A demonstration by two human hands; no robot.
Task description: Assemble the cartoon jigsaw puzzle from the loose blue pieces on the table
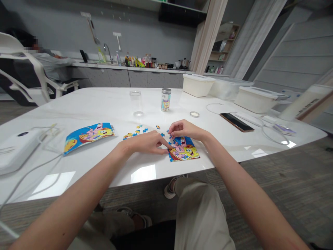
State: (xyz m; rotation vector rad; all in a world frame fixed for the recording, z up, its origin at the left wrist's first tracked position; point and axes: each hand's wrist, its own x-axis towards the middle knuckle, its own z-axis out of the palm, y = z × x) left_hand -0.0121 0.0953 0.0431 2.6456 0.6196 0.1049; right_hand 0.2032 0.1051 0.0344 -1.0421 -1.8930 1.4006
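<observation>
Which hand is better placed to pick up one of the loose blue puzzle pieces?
Probably the right hand: its fingertips sit closest to the loose blue puzzle pieces. The left hand reaches in with its fingertips at the edge of the SpongeBob jigsaw puzzle.

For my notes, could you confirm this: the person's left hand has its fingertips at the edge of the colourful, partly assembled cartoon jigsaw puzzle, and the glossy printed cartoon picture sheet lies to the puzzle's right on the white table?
Not quite: the glossy printed cartoon picture sheet lies to the left of the jigsaw puzzle, not its right, as the head view shows. The left hand is as you say.
</observation>
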